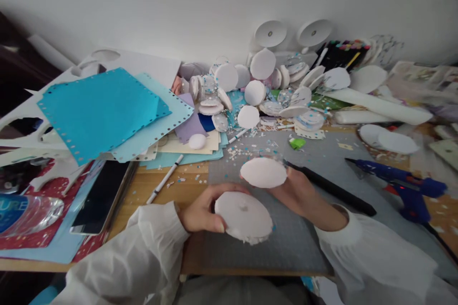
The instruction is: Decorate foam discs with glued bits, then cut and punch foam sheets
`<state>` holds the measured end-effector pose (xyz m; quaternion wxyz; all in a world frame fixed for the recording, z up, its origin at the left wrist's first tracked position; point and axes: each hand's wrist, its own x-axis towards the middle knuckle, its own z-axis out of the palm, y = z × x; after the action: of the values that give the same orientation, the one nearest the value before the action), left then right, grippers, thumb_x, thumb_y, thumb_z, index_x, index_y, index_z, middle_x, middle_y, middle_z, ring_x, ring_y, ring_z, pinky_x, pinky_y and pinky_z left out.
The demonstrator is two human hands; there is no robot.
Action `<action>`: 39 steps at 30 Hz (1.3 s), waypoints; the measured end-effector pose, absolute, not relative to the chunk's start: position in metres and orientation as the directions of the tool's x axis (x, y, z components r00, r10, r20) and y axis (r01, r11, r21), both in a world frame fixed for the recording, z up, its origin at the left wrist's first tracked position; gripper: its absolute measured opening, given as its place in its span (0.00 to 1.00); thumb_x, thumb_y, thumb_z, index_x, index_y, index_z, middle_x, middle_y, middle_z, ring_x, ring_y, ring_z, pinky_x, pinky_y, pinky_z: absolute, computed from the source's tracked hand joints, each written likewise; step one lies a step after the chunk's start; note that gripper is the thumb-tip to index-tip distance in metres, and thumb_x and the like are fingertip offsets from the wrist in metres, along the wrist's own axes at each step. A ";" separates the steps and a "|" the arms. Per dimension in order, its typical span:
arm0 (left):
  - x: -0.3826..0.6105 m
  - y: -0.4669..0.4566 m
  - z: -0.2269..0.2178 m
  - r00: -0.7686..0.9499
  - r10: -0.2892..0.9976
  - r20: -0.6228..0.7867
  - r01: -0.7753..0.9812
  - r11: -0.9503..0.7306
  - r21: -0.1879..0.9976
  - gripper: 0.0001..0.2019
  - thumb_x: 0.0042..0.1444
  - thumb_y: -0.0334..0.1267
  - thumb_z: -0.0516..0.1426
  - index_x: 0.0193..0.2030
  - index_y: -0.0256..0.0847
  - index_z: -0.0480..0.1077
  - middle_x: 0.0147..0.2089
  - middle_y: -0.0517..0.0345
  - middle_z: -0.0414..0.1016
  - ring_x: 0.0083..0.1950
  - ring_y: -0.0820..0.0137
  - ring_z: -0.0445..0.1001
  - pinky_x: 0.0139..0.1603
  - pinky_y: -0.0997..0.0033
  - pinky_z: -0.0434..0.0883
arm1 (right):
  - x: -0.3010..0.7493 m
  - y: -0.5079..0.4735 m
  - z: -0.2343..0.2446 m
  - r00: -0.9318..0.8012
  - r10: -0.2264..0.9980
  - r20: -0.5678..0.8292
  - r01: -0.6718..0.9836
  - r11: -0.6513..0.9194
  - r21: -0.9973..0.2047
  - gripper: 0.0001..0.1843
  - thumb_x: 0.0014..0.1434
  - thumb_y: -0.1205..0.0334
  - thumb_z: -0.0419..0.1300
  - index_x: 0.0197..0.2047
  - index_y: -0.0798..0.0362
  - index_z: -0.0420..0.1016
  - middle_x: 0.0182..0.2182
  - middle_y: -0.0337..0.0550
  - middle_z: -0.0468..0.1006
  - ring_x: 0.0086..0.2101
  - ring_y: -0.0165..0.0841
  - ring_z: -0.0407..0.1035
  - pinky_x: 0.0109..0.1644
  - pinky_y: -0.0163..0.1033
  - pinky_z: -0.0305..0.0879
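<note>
My left hand [205, 209] is closed around the edge of a white foam disc [243, 217], its thumb along the near side. That disc has a small raised blob near its upper middle and a ragged lower edge. Slightly farther off and to the right, my right hand [296, 193] grips a second white oval disc [264, 173] from behind, so most of its fingers are hidden. The two discs are held close together above the grey cutting mat [286, 248].
Many white discs [255, 93] and paper scraps crowd the back. A blue hot glue gun [397, 176] and a black stick-like tool [336, 190] lie right. Blue paper sheets [103, 109], a white pen [165, 178], a phone [102, 195] and a water bottle [32, 214] are left.
</note>
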<state>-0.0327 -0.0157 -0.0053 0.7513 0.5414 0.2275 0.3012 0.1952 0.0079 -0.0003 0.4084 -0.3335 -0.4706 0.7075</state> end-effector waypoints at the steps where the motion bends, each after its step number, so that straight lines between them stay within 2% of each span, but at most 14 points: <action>1: -0.032 -0.015 -0.004 0.720 0.693 -0.019 -0.205 0.239 0.949 0.44 0.37 0.67 0.63 0.52 0.33 0.70 0.46 0.42 0.75 0.44 0.56 0.75 0.43 0.64 0.70 | 0.196 0.006 -0.002 -0.460 0.883 -0.090 -0.277 -0.240 -0.931 0.29 0.52 0.34 0.59 0.50 0.43 0.73 0.53 0.43 0.76 0.52 0.43 0.70 0.56 0.49 0.65; 5: -0.033 -0.015 -0.004 0.730 0.681 -0.059 -0.163 0.258 0.952 0.44 0.39 0.70 0.60 0.52 0.33 0.72 0.43 0.43 0.77 0.39 0.60 0.76 0.37 0.67 0.72 | 0.198 0.001 -0.002 -0.540 0.838 -0.084 -0.316 -0.294 -0.902 0.32 0.46 0.38 0.67 0.53 0.41 0.71 0.58 0.43 0.71 0.57 0.43 0.65 0.60 0.49 0.62; 9: -0.033 -0.017 -0.008 0.721 0.690 -0.059 -0.171 0.259 0.951 0.43 0.39 0.72 0.58 0.51 0.35 0.73 0.32 0.48 0.77 0.30 0.65 0.75 0.29 0.71 0.71 | 0.196 -0.003 0.000 -0.629 0.774 -0.065 -0.307 -0.324 -0.895 0.32 0.48 0.42 0.68 0.55 0.36 0.69 0.56 0.41 0.74 0.55 0.41 0.68 0.59 0.50 0.62; 15: -0.032 -0.015 -0.007 0.759 0.647 -0.073 -0.143 0.275 0.951 0.42 0.42 0.73 0.55 0.49 0.35 0.74 0.29 0.52 0.74 0.25 0.71 0.70 0.24 0.74 0.69 | 0.192 -0.004 0.005 -0.670 0.742 -0.020 -0.307 -0.302 -0.903 0.29 0.50 0.44 0.68 0.55 0.33 0.68 0.57 0.40 0.72 0.55 0.39 0.69 0.57 0.48 0.65; 18: -0.031 -0.015 -0.007 0.757 0.645 -0.108 -0.134 0.315 0.940 0.40 0.42 0.74 0.54 0.41 0.34 0.75 0.22 0.56 0.70 0.21 0.72 0.67 0.20 0.76 0.65 | 0.189 -0.003 0.011 -0.706 0.708 -0.020 -0.297 -0.322 -0.899 0.30 0.50 0.44 0.68 0.55 0.35 0.69 0.58 0.42 0.71 0.57 0.40 0.66 0.57 0.47 0.65; 21: -0.029 -0.015 -0.007 0.760 0.633 -0.147 -0.120 0.358 0.926 0.38 0.40 0.75 0.53 0.30 0.35 0.73 0.21 0.56 0.69 0.19 0.74 0.65 0.19 0.76 0.64 | 0.188 -0.002 0.012 -0.722 0.692 -0.013 -0.302 -0.333 -0.893 0.30 0.50 0.45 0.68 0.56 0.37 0.69 0.59 0.43 0.70 0.58 0.40 0.65 0.59 0.48 0.62; 26: -0.027 -0.014 -0.011 0.747 0.642 -0.170 -0.119 0.381 0.917 0.39 0.38 0.77 0.52 0.26 0.36 0.69 0.20 0.57 0.67 0.18 0.74 0.66 0.18 0.76 0.63 | 0.190 -0.001 0.003 -0.715 0.699 -0.022 -0.267 -0.302 -0.915 0.35 0.47 0.45 0.70 0.58 0.38 0.66 0.62 0.46 0.64 0.58 0.41 0.65 0.60 0.50 0.61; 32: -0.029 -0.015 -0.015 0.729 0.665 -0.164 -0.145 0.384 0.912 0.38 0.37 0.75 0.55 0.29 0.34 0.69 0.23 0.57 0.70 0.21 0.74 0.68 0.21 0.77 0.64 | 0.191 -0.001 -0.014 -0.695 0.719 -0.016 -0.232 -0.245 -0.941 0.44 0.42 0.46 0.73 0.61 0.38 0.61 0.62 0.47 0.64 0.60 0.43 0.61 0.62 0.53 0.58; 35: -0.029 -0.015 -0.013 0.739 0.662 -0.125 -0.179 0.371 0.911 0.37 0.39 0.72 0.58 0.36 0.34 0.72 0.25 0.56 0.72 0.24 0.72 0.70 0.27 0.74 0.68 | 0.192 -0.001 -0.015 -0.714 0.700 -0.005 -0.210 -0.221 -0.952 0.45 0.42 0.47 0.73 0.62 0.39 0.60 0.61 0.48 0.66 0.60 0.43 0.61 0.62 0.53 0.57; 37: -0.027 -0.015 -0.012 0.740 0.665 -0.096 -0.210 0.365 0.907 0.37 0.38 0.67 0.63 0.43 0.34 0.71 0.31 0.54 0.75 0.31 0.68 0.74 0.35 0.71 0.70 | 0.194 -0.001 -0.010 -0.738 0.673 0.037 -0.221 -0.189 -0.957 0.43 0.45 0.49 0.72 0.62 0.39 0.59 0.61 0.47 0.65 0.61 0.42 0.60 0.63 0.52 0.55; 39: -0.025 -0.014 -0.011 0.728 0.682 -0.061 -0.254 0.352 0.901 0.38 0.36 0.59 0.68 0.50 0.37 0.69 0.40 0.50 0.76 0.42 0.62 0.76 0.45 0.66 0.71 | 0.197 0.001 -0.002 -0.749 0.655 0.096 -0.239 -0.132 -0.962 0.43 0.48 0.49 0.71 0.64 0.38 0.58 0.64 0.45 0.61 0.63 0.41 0.56 0.65 0.51 0.52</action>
<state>-0.0251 -0.0145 -0.0107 0.7921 0.4865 0.2199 0.2957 0.1967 0.0006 -0.0021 0.3060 -0.1782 -0.5833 0.7310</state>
